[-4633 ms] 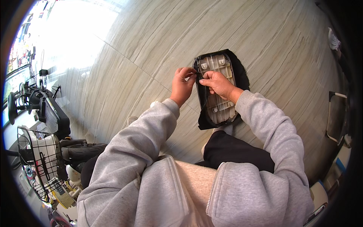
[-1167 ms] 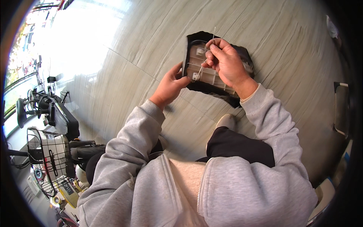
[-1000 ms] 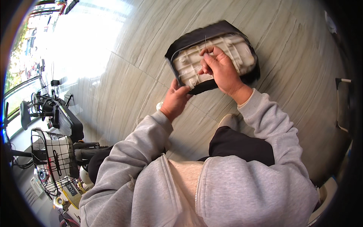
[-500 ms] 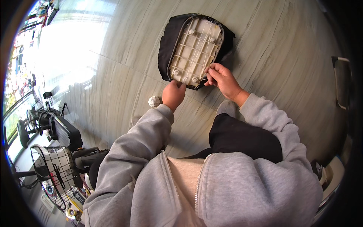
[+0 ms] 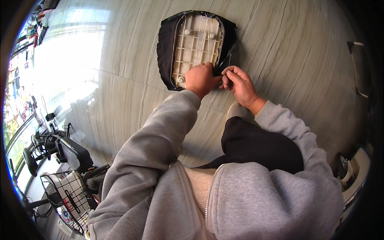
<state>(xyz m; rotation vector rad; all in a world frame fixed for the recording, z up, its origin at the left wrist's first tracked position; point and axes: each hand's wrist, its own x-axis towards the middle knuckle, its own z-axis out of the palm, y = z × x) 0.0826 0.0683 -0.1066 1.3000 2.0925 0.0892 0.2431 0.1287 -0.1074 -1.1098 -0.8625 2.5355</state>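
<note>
An upturned seat (image 5: 159, 60) with a black cover lies on the floor in front of me. Its off-white ribbed plastic base (image 5: 192, 54) faces up, with the cover's gathered edge around it and white threads (image 5: 205, 38) running lengthwise across it. My left hand (image 5: 200, 80) rests over the base's near right part, fingers curled and one digit reaching toward my right hand; whatever it grips is hidden. Just beyond the seat's near right edge, my right hand (image 5: 240, 85) is closed in a pinch. A thin, straight, needle-like piece (image 5: 230, 60) points up from its fingertips.
At the left stand a black wire basket (image 5: 66, 196) and a black wheeled frame with a box-like part (image 5: 74, 154). My foot (image 5: 239, 112) is on the tiled floor (image 5: 288, 68), close below my right hand. A pale object with a wheel (image 5: 354, 172) stands at the lower right.
My left hand has moved from the seat's near edge up onto the base, beside my right hand. The seat appears farther left in the view. A white ball beside my left wrist is now covered by the sleeve.
</note>
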